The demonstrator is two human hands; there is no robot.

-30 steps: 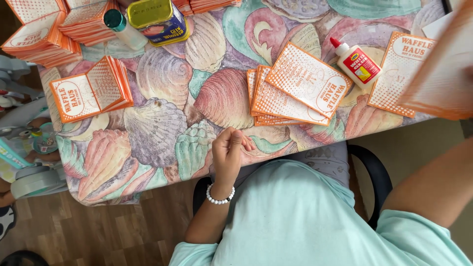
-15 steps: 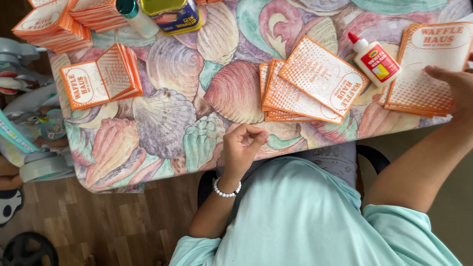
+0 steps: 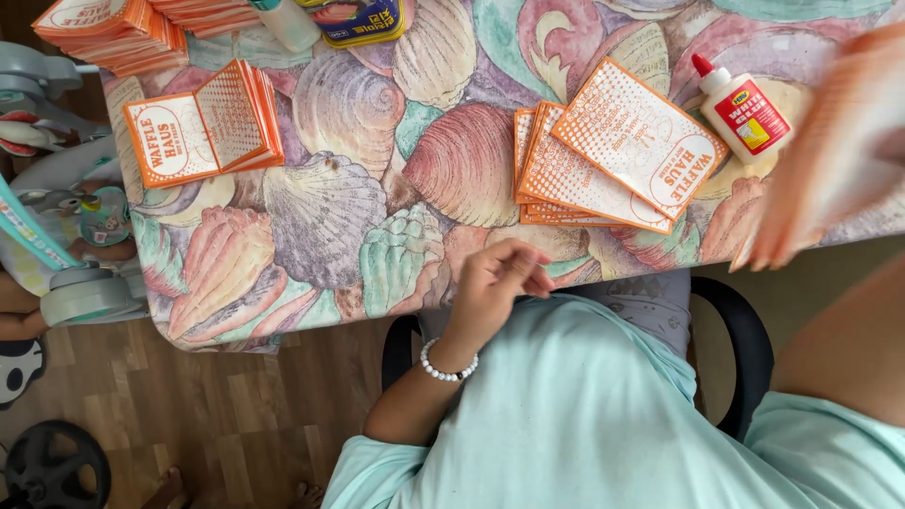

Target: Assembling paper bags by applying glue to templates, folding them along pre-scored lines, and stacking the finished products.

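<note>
My left hand (image 3: 495, 283), with a white bead bracelet on its wrist, rests at the table's near edge, fingers loosely curled and holding nothing. My right hand (image 3: 888, 141) is at the far right, blurred by motion, and grips an orange-and-white printed sheet (image 3: 820, 160) tilted above the table. Between the hands lies a fanned pile of the same orange sheets (image 3: 603, 165) on the shell-patterned tablecloth (image 3: 330, 226). A white glue bottle (image 3: 745, 113) with a red cap lies beside that pile, close to the held sheet.
A folded stack of orange sheets (image 3: 203, 132) sits at the left, and a taller pile (image 3: 104, 28) at the far left corner. A blue-and-yellow tin (image 3: 363, 19) and a second bottle (image 3: 283, 19) stand at the far edge. A black chair (image 3: 745, 330) is under me, and grey baby gear (image 3: 57, 188) stands on the wooden floor.
My right hand lifted an orange sheet from the table's right side; it now shows blurred and tilted. The left hand stayed at the table edge. The view shifted slightly.
</note>
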